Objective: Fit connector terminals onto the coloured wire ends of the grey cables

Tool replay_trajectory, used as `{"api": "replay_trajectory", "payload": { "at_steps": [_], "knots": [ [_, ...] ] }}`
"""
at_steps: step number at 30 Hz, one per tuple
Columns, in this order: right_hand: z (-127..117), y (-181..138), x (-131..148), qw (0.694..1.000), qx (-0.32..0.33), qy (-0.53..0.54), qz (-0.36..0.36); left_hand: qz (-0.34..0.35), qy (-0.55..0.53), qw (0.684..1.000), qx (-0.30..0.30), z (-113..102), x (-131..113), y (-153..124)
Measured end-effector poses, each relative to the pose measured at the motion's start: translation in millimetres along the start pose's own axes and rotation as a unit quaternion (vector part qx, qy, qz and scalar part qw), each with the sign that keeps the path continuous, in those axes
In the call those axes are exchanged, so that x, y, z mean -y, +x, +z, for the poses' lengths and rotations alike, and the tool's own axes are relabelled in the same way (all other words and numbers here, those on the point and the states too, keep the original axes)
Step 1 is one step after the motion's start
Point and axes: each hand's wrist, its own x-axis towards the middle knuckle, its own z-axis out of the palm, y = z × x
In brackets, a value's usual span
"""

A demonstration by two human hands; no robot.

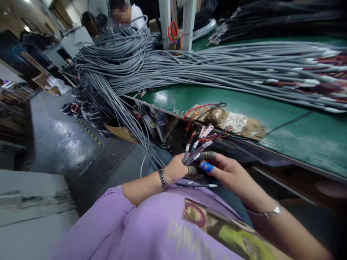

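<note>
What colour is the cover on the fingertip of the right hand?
Blue. The fingertip cover on the right hand shows clearly in the head view, beside the held wire bundle.

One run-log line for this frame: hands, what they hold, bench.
left hand: grips wire bundle | right hand: fingers on same bundle | green bench: grey cable pile

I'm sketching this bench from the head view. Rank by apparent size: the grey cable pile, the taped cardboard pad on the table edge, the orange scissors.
1. Grey cable pile, largest by far.
2. Cardboard pad.
3. Orange scissors, though they sit farther back, so they look smaller than they are.
</note>
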Motion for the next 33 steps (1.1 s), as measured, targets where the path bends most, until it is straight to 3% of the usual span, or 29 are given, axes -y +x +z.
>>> {"api": "replay_trajectory", "payload": {
  "at_steps": [4,9,19,24,29,33],
  "knots": [
    [8.6,3.8,-5.0,0.999,0.009,-0.031,-0.014,-0.006,-0.022,1.000,0.005,0.4,3.9,-1.1],
    [16.0,8.6,-11.3,0.998,-0.045,-0.003,-0.041,-0.014,-0.021,0.999,0.039,-2.5,10.8,-3.2],
    [17.7,8.0,-14.0,0.996,-0.092,0.021,-0.011,-0.048,0.028,0.995,0.088,-18.7,0.5,-2.1],
    [11.5,9.2,-21.3,0.993,-0.112,-0.013,-0.028,-0.035,0.011,0.999,0.038,-21.2,3.2,4.5],
    [2.7,12.1,-28.2,0.995,-0.082,-0.048,-0.042,0.023,-0.012,1.000,-0.005,-31.3,-0.1,12.9],
    [1.8,16.6,-31.3,0.998,-0.028,-0.040,-0.040,0.047,0.056,0.997,-0.001,-33.0,-9.3,17.8]
  ]
}}
